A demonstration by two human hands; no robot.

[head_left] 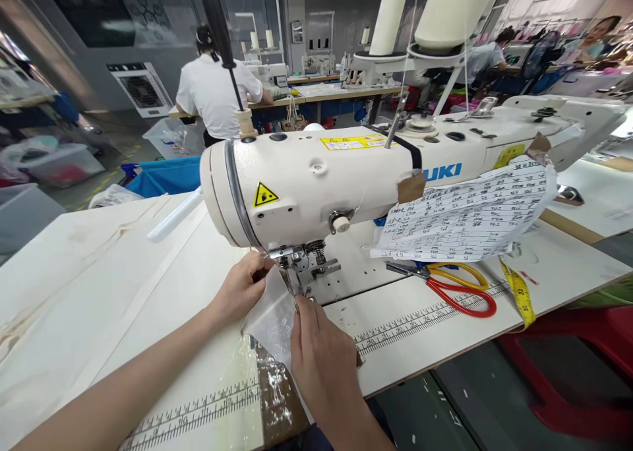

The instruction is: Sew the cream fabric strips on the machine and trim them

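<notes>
Hands (pixel 324 352) touch white fabric (pixel 271 316) (clear bin (pixel 156 142) holds plastic (pixel 185 138)).

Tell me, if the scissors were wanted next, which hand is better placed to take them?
Probably the right hand: the scissors lie to its right. The left hand is farther away, by the left end of the sewing machine. Both look busy at the white material, though.

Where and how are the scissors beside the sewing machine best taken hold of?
Probably by the red loop, coming from the near right side. The scissors have their blades pointing left and loops right; the red loop lies nearer the front edge of the table, while the handwritten sheet hangs close behind the yellow loop.
</notes>
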